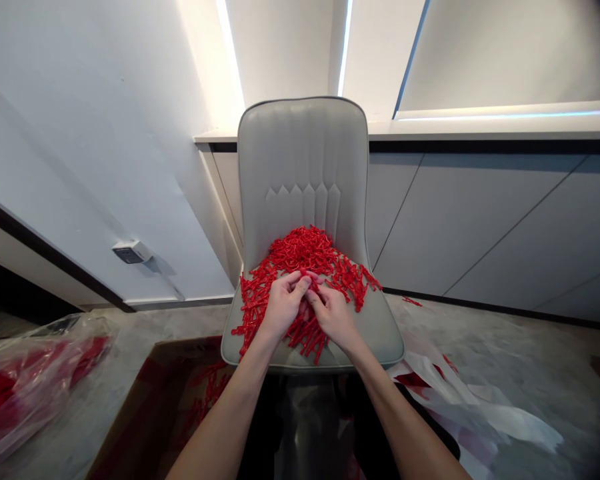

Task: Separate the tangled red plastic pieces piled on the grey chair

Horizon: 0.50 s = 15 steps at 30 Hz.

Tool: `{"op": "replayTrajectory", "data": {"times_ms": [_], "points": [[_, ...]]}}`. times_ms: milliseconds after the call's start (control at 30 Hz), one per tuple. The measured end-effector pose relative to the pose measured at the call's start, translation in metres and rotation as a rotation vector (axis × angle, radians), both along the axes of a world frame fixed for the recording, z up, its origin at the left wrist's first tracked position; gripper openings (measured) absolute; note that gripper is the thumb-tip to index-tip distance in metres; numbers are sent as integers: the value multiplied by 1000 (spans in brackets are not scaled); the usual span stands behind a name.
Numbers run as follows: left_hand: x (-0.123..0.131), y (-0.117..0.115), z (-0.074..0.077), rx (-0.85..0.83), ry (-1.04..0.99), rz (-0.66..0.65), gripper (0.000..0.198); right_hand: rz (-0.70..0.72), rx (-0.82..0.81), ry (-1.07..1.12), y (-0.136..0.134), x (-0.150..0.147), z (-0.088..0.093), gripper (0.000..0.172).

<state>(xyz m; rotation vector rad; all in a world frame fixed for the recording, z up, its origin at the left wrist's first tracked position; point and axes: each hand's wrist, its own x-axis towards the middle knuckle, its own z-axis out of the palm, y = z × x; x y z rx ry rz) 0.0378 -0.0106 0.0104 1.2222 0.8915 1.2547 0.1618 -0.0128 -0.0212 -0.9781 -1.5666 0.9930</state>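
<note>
A heap of small red plastic pieces (305, 257) covers the seat of a grey padded chair (303, 153) in front of me. My left hand (281, 308) and my right hand (334, 312) meet over the near part of the heap. Both have their fingers curled and pinched together on a small red piece (307, 279) between the fingertips. More red pieces lie under and around both hands.
An open cardboard box (145, 393) with some red pieces stands on the floor at lower left. A clear plastic bag of red parts (35, 363) lies far left. White plastic bags (480, 407) lie at lower right. A wall and low cabinets stand behind the chair.
</note>
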Motion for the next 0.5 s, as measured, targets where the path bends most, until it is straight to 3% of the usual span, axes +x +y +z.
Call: {"op": "replayTrajectory", "data": {"times_ms": [100,267,367,500], "points": [[1,1,-4,-50,-29,29,39,-28,-10,11,1,-5,-2,37],[5,4,-9,-64,-229,248,33,-25,-208,228,7,-8,-6,36],[3,6,-8,-70,-355,245,33,24,-235,297,7,-3,-2,36],[1,5,-6,-76,-381,214,34,67,-127,171,1,2,6,39]]}}
